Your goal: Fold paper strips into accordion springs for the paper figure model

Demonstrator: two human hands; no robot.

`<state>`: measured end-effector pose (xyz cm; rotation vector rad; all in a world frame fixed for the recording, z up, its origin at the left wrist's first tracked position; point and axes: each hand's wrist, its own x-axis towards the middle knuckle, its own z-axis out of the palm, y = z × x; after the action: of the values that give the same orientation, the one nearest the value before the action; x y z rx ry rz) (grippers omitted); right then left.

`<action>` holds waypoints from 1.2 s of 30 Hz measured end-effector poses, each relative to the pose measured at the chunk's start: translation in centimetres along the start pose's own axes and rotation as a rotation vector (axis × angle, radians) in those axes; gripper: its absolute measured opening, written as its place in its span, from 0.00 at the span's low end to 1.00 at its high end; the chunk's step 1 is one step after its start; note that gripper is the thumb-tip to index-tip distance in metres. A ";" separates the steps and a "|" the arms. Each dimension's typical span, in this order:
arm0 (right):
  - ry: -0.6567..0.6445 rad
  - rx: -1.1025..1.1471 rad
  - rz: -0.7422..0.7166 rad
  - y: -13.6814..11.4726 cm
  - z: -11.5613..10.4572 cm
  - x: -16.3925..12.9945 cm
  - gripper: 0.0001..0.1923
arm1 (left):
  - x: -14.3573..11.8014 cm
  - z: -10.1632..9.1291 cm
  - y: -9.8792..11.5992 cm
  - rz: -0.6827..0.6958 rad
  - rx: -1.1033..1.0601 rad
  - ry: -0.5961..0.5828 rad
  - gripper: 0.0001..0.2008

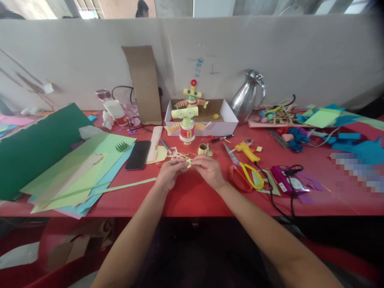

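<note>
Close together over the red table, my left hand and my right hand both pinch a small pale yellow-green piece, perhaps paper, between the fingertips. Just beyond them stands a paper figure with a yellow tube head, a red and white body and pleated arms. A second such figure with a red top is behind it at the white box. A small ridged yellow ring sits near my right fingers. Left of my left hand is a light green paper strip.
On the right lie scissors, a yellow glue gun with its cord, and a purple packet. A steel jug stands beside the white box. At left are a black phone, green paper sheets and a cardboard piece.
</note>
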<state>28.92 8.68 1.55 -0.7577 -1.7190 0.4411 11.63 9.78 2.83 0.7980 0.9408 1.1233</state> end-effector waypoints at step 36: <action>0.042 0.402 0.469 -1.1 0.8 0.1 0.09 | -0.1 -0.1 -0.5 0.186 0.088 -0.102 0.12</action>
<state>27.89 8.02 2.15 -0.8599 -1.3422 1.0495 11.70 9.61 2.39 1.0214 0.8480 1.1957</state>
